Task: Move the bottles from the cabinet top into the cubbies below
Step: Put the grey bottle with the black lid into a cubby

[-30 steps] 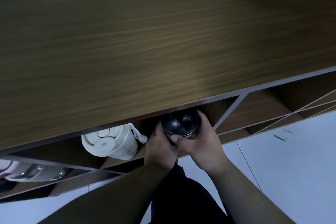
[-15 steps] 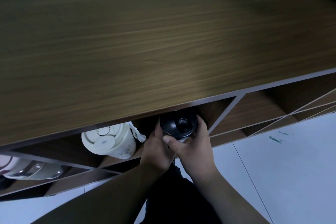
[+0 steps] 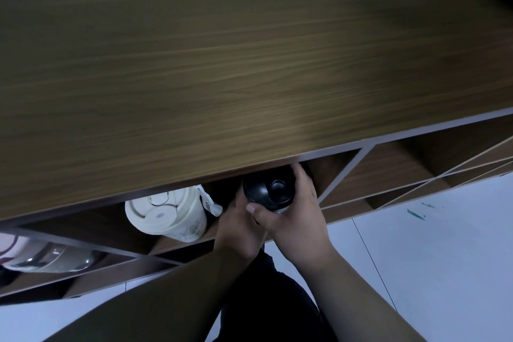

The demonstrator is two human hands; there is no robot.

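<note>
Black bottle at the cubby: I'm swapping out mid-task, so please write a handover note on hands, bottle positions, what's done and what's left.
Left hand: closed on the black bottle, from its left side.
Right hand: closed on the same bottle, thumb across its front.
Black bottle: at the mouth of the middle cubby, under the cabinet top, beside the cream bottle.
Done: cream bottle sits in that cubby; no bottles show on the visible cabinet top.
Left: seat the black bottle and let go.

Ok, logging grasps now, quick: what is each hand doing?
Left hand: closed on the black bottle.
Right hand: closed on the same black bottle, at the cubby mouth.
</note>
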